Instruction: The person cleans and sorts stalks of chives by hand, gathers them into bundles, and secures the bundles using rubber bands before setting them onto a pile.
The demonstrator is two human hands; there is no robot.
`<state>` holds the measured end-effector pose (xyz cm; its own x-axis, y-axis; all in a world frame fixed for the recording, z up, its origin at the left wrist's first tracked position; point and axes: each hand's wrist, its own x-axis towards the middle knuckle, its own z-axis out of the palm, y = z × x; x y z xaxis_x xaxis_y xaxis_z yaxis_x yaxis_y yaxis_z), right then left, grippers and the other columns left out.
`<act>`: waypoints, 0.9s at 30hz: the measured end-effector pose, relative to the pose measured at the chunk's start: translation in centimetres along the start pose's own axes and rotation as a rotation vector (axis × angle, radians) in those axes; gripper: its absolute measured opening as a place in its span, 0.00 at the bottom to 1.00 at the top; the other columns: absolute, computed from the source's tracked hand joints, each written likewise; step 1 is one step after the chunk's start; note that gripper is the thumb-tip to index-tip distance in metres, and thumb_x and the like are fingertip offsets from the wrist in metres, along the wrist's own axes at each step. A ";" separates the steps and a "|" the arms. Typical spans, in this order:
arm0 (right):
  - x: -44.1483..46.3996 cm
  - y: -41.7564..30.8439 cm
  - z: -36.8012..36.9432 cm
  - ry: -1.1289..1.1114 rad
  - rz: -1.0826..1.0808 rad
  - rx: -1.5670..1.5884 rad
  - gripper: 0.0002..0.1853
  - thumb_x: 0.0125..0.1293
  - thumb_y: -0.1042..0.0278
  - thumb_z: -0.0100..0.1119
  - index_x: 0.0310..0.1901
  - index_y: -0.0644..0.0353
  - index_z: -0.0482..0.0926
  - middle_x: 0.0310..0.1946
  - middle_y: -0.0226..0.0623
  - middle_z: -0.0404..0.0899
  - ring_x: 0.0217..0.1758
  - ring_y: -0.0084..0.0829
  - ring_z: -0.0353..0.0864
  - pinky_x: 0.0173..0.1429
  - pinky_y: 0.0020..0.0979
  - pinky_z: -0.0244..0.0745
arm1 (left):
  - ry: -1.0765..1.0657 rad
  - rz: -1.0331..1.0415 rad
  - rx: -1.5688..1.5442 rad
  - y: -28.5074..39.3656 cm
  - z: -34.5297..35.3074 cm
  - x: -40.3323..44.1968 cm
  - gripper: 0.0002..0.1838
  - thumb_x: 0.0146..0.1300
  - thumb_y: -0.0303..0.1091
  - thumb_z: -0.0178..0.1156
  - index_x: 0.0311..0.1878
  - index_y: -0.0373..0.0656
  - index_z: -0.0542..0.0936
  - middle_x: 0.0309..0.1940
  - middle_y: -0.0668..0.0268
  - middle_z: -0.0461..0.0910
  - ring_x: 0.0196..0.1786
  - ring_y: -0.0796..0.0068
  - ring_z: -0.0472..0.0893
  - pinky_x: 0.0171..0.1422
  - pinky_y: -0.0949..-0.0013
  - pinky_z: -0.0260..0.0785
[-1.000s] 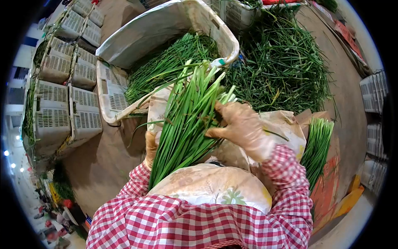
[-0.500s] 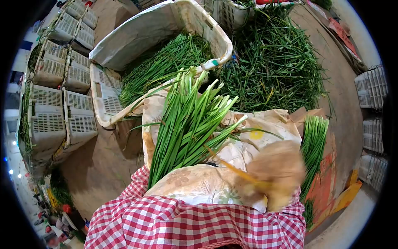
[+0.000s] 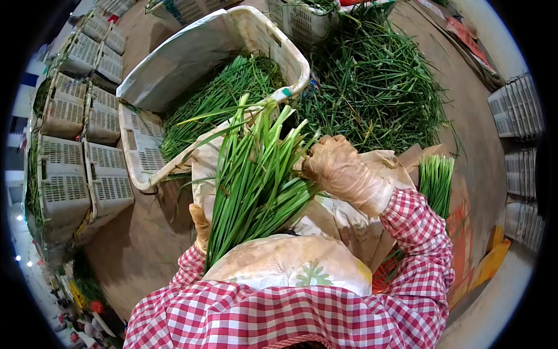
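Note:
A loose bunch of long green stalks (image 3: 256,180) with pale ends pointing away lies across my lap on a stained apron (image 3: 290,256). My gloved left hand (image 3: 200,225) is at the bunch's left side, mostly hidden behind the stalks; a finger or thumb shows upright. The gloved right hand (image 3: 336,166) has its fingers curled at the bunch's right edge, near the pale ends, closed on some stalks. To the right, a neat bundle of green stalks (image 3: 435,183) lies beside my right sleeve.
Ahead on the left, a white crate (image 3: 131,139) holds more green stalks. A large heap of loose greens (image 3: 378,87) lies ahead on the right. Filled white crates (image 3: 64,174) stand in rows at far left, with stacked crates (image 3: 516,107) at far right.
My right hand, blurred near the lap at right half a second ago, has moved up and left to the bunch and closed. More of my left hand shows. The view has shifted slightly.

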<state>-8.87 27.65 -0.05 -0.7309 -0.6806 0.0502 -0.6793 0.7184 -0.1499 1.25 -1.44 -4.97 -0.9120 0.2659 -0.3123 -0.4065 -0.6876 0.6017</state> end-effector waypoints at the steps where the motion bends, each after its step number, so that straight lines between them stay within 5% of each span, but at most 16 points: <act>1: -0.1 0.2 -0.5 -0.003 0.000 0.001 0.09 0.52 0.61 0.64 0.34 0.53 0.81 0.28 0.35 0.77 0.38 0.38 0.76 0.46 0.41 0.67 | -0.014 -0.016 -0.039 -0.3 -1.1 -0.1 0.52 0.50 0.73 0.56 0.70 0.45 0.59 0.64 0.60 0.68 0.62 0.64 0.72 0.67 0.58 0.65; 6: -1.2 2.3 -1.1 0.113 -0.022 -0.034 0.05 0.54 0.65 0.57 0.26 0.53 0.80 0.26 0.34 0.76 0.39 0.35 0.76 0.47 0.39 0.69 | 0.018 -0.101 -0.182 -1.3 -2.7 -0.1 0.51 0.52 0.72 0.56 0.70 0.45 0.59 0.65 0.61 0.66 0.63 0.64 0.71 0.68 0.59 0.64; 10: -2.1 7.8 -0.5 0.064 0.093 -0.348 0.03 0.51 0.75 0.56 0.25 0.56 0.79 0.23 0.36 0.75 0.30 0.35 0.76 0.35 0.37 0.72 | 0.020 -0.080 -0.182 -1.5 -2.0 -0.3 0.50 0.52 0.71 0.56 0.70 0.45 0.59 0.65 0.61 0.67 0.63 0.64 0.71 0.68 0.59 0.64; 12: -3.6 12.6 -1.5 0.482 0.080 -0.357 0.06 0.51 0.79 0.54 0.26 0.56 0.79 0.21 0.37 0.74 0.24 0.36 0.75 0.27 0.36 0.72 | 0.017 -0.072 -0.130 -1.3 -1.8 -0.4 0.50 0.52 0.71 0.56 0.71 0.46 0.59 0.65 0.61 0.67 0.63 0.63 0.71 0.68 0.59 0.64; 14: -5.1 17.4 -2.2 0.547 0.253 -0.606 0.05 0.51 0.79 0.56 0.28 0.56 0.79 0.21 0.37 0.74 0.24 0.36 0.76 0.26 0.36 0.71 | -0.013 -0.016 -0.134 -1.4 -1.9 -0.3 0.50 0.53 0.71 0.55 0.71 0.45 0.58 0.66 0.60 0.65 0.64 0.62 0.70 0.69 0.55 0.61; 17: -6.5 20.7 -0.1 0.158 0.932 -0.711 0.06 0.60 0.69 0.59 0.37 0.60 0.76 0.25 0.36 0.76 0.26 0.33 0.78 0.27 0.36 0.72 | -0.071 0.036 -0.141 -1.3 -1.5 -0.1 0.50 0.55 0.70 0.54 0.72 0.44 0.57 0.67 0.59 0.65 0.65 0.60 0.68 0.70 0.52 0.59; 19: -2.4 13.4 -2.9 0.058 0.993 -0.140 0.25 0.60 0.57 0.64 0.54 0.62 0.69 0.39 0.41 0.79 0.32 0.35 0.81 0.41 0.39 0.79 | -0.100 0.037 -0.148 -1.4 -1.3 0.0 0.49 0.56 0.70 0.54 0.72 0.44 0.57 0.67 0.59 0.65 0.65 0.61 0.69 0.70 0.52 0.59; 20: -2.1 10.9 -1.6 0.353 0.592 0.099 0.29 0.57 0.57 0.67 0.56 0.60 0.69 0.45 0.42 0.78 0.43 0.38 0.81 0.53 0.39 0.76 | -0.083 -0.005 -0.186 -1.4 -1.4 -0.1 0.49 0.56 0.69 0.54 0.72 0.44 0.57 0.67 0.59 0.65 0.65 0.61 0.69 0.70 0.52 0.59; 21: -0.8 9.1 -0.4 0.406 0.278 0.284 0.30 0.55 0.57 0.68 0.57 0.58 0.68 0.51 0.41 0.77 0.54 0.41 0.77 0.61 0.38 0.70 | -0.064 -0.046 -0.226 -1.4 -1.5 -0.3 0.49 0.56 0.69 0.54 0.71 0.44 0.57 0.67 0.60 0.65 0.64 0.61 0.69 0.70 0.52 0.59; 23: 1.6 3.5 -1.6 0.250 0.050 0.288 0.23 0.56 0.54 0.64 0.47 0.60 0.73 0.38 0.41 0.78 0.47 0.40 0.78 0.58 0.41 0.69 | -0.040 -0.065 -0.233 -1.4 -1.7 -0.2 0.49 0.55 0.70 0.55 0.71 0.44 0.57 0.66 0.60 0.65 0.64 0.61 0.70 0.70 0.53 0.59; 24: 1.7 2.1 -1.3 0.061 0.051 0.041 0.18 0.56 0.54 0.63 0.40 0.60 0.76 0.32 0.40 0.78 0.42 0.38 0.79 0.54 0.40 0.71 | -0.034 -0.063 -0.235 -1.4 -1.7 -0.3 0.50 0.55 0.70 0.55 0.71 0.44 0.57 0.66 0.60 0.65 0.64 0.61 0.70 0.70 0.54 0.60; 26: 1.4 1.7 1.0 0.052 -0.136 -0.146 0.15 0.53 0.54 0.65 0.35 0.57 0.81 0.24 0.33 0.77 0.33 0.34 0.78 0.53 0.40 0.71 | -0.028 -0.041 -0.216 -1.4 -1.8 -0.2 0.50 0.53 0.70 0.56 0.71 0.44 0.58 0.66 0.60 0.65 0.64 0.62 0.70 0.70 0.55 0.60; 27: 1.3 2.6 0.9 0.075 -0.170 -0.183 0.07 0.56 0.63 0.61 0.23 0.53 0.80 0.18 0.31 0.75 0.26 0.33 0.76 0.48 0.39 0.73 | -0.024 -0.025 -0.207 -1.5 -1.9 -0.2 0.51 0.53 0.71 0.56 0.71 0.44 0.58 0.66 0.60 0.66 0.64 0.62 0.70 0.70 0.56 0.61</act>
<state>-11.54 28.49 -1.26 -0.6038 -0.7859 0.1336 -0.7882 0.6136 0.0478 2.13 -1.75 -7.24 -0.9039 0.2986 -0.3064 -0.4111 -0.8043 0.4290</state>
